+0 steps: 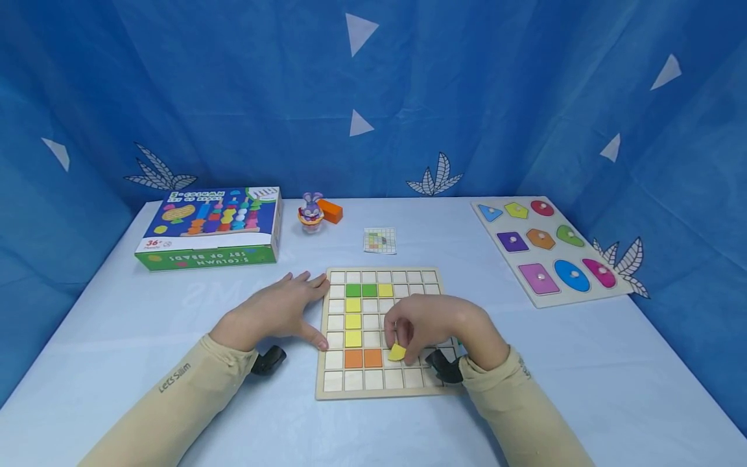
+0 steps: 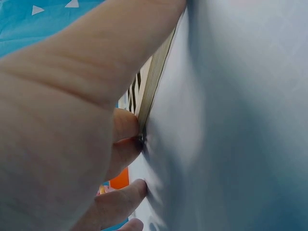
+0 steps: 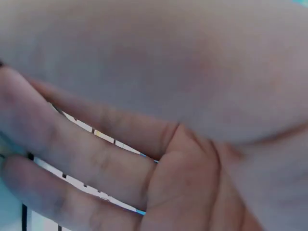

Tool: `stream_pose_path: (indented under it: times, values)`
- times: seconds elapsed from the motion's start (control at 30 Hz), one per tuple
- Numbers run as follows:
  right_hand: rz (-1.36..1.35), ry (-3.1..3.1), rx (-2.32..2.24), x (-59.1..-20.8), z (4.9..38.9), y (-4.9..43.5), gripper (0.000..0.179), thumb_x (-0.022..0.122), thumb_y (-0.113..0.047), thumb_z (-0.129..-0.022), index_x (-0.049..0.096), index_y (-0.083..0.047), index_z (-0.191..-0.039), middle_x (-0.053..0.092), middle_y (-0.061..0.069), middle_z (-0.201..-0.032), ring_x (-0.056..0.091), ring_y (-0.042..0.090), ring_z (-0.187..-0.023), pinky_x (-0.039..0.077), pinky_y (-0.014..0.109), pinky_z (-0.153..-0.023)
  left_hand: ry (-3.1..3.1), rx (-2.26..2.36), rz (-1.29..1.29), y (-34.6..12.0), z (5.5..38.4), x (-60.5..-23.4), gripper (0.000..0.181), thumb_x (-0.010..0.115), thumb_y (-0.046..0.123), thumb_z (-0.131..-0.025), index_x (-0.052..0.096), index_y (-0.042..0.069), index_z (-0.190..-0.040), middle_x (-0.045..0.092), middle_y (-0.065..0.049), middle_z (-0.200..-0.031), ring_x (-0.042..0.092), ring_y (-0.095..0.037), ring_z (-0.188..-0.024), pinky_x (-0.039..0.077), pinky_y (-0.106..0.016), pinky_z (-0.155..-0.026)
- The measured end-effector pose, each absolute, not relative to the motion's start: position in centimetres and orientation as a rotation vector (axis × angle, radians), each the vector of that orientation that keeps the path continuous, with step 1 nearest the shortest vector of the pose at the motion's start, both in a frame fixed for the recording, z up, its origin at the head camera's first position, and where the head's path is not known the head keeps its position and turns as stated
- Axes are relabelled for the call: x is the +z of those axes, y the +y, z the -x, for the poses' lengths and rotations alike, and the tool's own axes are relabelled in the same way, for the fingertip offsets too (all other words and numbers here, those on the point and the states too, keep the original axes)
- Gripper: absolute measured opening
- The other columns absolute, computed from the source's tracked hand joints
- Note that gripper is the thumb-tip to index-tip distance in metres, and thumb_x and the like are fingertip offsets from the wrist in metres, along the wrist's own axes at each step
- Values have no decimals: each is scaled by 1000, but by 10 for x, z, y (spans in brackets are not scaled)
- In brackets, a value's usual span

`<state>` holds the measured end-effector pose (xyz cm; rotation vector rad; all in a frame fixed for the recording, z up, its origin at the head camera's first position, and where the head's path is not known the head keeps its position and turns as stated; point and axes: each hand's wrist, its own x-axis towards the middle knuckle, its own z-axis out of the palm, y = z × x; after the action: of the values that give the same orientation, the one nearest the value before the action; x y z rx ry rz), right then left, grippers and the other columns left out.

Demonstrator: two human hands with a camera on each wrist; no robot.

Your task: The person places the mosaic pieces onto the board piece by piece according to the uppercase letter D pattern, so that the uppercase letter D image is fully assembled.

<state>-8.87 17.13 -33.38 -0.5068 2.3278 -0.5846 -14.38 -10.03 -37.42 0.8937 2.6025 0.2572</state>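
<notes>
A wooden grid board [image 1: 323, 383] lies on the table, with green tiles [image 1: 361, 290], yellow tiles [image 1: 353, 321] and orange tiles [image 1: 364, 358] in some squares. Along its left edge rests my left hand [image 1: 274, 311], fingers spread, thumb low and fingertips near the top corner. The left wrist view has those fingertips right at the board's side [image 2: 153, 86]. Over the board's lower right part, my right hand [image 1: 434, 324] pinches a yellow tile [image 1: 397, 352] with a curved edge, tilted just right of the orange ones. In the right wrist view the palm and fingers [image 3: 96, 159] hide the tile.
A small printed grid card [image 1: 380, 240] lies behind the board. Further back are a bunny figure [image 1: 312, 211] and an orange block [image 1: 331, 211]. At left stands a bead-set box [image 1: 210, 228]; at right lies a shape-puzzle board [image 1: 513, 272]. A blue curtain [image 1: 262, 97] hangs behind the table.
</notes>
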Motion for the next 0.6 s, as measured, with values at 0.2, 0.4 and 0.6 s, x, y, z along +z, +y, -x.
stream_pose_path:
  times: [0.2, 0.4, 0.6]
  values:
    - [614, 2340, -587, -337, 90, 169, 31, 87, 1, -76, 74, -25, -86, 65, -4, -76, 57, 12, -71, 52, 27, -65, 2603, 265, -890, -101, 143, -374, 128, 77, 78, -57, 39, 5, -155, 30, -10, -162, 20, -40, -149, 15, -56, -121]
    - [633, 2355, -589, -339, 89, 166, 30, 87, 0, -75, 74, -24, -87, 64, -5, -74, 57, 12, -69, 52, 26, -64, 2602, 265, -889, -101, 144, -375, 127, 77, 77, -57, 39, 5, -155, 30, -10, -162, 20, -40, -149, 16, -55, -121]
    - [610, 2374, -572, -340, 88, 165, 29, 88, 0, -75, 70, -21, -85, 63, -4, -74, 57, 12, -70, 52, 26, -64, 2605, 265, -893, -101, 144, -374, 127, 78, 77, -57, 40, 4, -154, 31, -10, -162, 21, -41, -149, 16, -56, -121]
